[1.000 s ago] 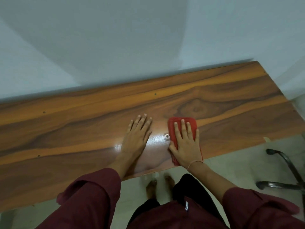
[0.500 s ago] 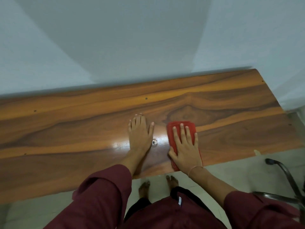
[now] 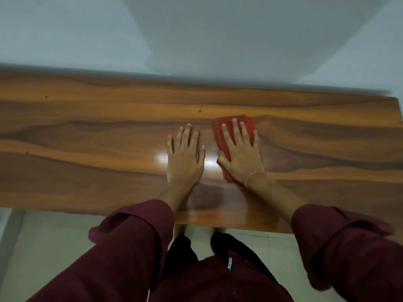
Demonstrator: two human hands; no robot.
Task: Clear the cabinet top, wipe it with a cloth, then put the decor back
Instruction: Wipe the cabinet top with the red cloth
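Note:
The glossy wooden cabinet top (image 3: 87,149) runs across the whole view with no decor on it. A folded red cloth (image 3: 220,136) lies on the wood right of centre. My right hand (image 3: 241,155) is pressed flat on the cloth with its fingers spread, covering most of it. My left hand (image 3: 185,158) rests flat on the bare wood just to the left of the cloth, holding nothing, fingers apart.
A pale wall (image 3: 196,40) rises directly behind the cabinet. The cabinet's right end (image 3: 399,114) shows at the frame's edge. Light floor tiles (image 3: 43,247) lie below the front edge, where my feet stand.
Both hands have slid farther back across the top, the right one pushing the cloth with it. My view has swung, so the chair frame at the right is out of sight.

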